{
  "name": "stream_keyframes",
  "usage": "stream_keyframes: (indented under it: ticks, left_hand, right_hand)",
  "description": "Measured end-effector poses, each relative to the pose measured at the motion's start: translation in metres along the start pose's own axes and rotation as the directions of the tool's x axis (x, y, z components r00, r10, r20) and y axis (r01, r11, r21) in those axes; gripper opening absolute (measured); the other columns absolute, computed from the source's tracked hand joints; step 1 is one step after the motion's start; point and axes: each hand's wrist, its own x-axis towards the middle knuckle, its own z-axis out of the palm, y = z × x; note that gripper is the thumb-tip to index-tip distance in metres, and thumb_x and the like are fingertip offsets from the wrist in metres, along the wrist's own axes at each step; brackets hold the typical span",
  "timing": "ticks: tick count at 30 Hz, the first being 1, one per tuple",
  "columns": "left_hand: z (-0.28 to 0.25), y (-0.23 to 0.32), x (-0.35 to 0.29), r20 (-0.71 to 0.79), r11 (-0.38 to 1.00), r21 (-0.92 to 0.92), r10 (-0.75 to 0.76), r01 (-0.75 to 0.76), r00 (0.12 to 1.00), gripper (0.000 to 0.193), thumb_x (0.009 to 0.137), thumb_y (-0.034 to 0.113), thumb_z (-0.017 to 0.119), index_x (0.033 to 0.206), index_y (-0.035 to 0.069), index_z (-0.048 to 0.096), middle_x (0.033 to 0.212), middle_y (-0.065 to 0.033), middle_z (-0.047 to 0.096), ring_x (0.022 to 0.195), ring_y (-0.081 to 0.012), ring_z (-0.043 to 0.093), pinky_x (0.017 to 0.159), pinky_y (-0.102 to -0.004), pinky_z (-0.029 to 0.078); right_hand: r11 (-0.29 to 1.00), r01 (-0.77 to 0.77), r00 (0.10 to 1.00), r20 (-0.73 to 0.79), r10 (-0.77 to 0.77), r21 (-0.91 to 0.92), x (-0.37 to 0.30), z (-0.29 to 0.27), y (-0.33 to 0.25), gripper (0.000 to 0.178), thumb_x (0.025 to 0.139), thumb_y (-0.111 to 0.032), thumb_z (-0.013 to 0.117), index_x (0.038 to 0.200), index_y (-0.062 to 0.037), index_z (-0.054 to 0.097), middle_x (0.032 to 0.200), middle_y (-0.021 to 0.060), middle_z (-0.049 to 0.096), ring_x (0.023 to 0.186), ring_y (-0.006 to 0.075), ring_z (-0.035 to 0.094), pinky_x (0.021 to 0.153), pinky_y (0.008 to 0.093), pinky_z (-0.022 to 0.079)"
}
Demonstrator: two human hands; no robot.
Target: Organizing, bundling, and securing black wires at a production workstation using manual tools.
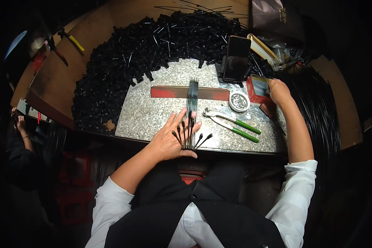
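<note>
My left hand [169,138] lies at the table's front edge with fingers stretched and spread over a bundle of thin dark rods [192,91]. The rods lie side by side across a red and dark bar [165,91]. Several thin black stems with thicker tips [190,132] fan out over this hand near the thumb. At the right, my right hand [279,91] has its fingers curled at a small red box [258,89] holding thin grey pieces. Its fingertips are partly hidden, and what they hold I cannot make out. Green-handled pincers [231,124] rest between the hands.
A white round dish [239,101] of tiny metal pieces stands beside the box. Behind it a phone [237,58] is propped upright. Black tubular parts [107,82] are heaped behind and left; long black rods [318,107] lie right. Another person's hand [20,123] shows far left.
</note>
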Motion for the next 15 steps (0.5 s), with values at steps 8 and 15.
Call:
stream_keyframes:
  ticks: [8, 15]
  left_hand:
    - [0.004, 0.002, 0.0, -0.017, 0.999, 0.022, -0.048, 0.048, 0.999, 0.098, 0.064, 0.063, 0.07, 0.14, 0.01, 0.036, 0.146, -0.0233, 0.026, 0.137, -0.0426, 0.021, 0.109, -0.0541, 0.021]
    - [0.0, 0.003, 0.0, 0.04, 0.996, -0.001, -0.092, 0.092, 0.995, 0.099, 0.062, 0.064, 0.07, 0.139, 0.012, 0.038, 0.147, -0.0193, 0.028, 0.137, -0.0391, 0.023, 0.11, -0.0527, 0.021]
  right_hand:
    - [0.9, 0.369, 0.919, -0.232, -0.318, 0.232, 0.003, -0.019, -0.075, 0.019, 0.073, 0.004, 0.056, 0.091, -0.0021, 0.059, 0.09, 0.0173, 0.06, 0.088, 0.0365, 0.06, 0.076, 0.0428, 0.048]
    - [0.809, 0.527, 0.846, -0.248, -0.471, 0.26, 0.013, -0.004, -0.153, 0.024, 0.081, -0.009, 0.049, 0.102, -0.0083, 0.061, 0.088, 0.0141, 0.057, 0.089, 0.0307, 0.06, 0.073, 0.0395, 0.05]
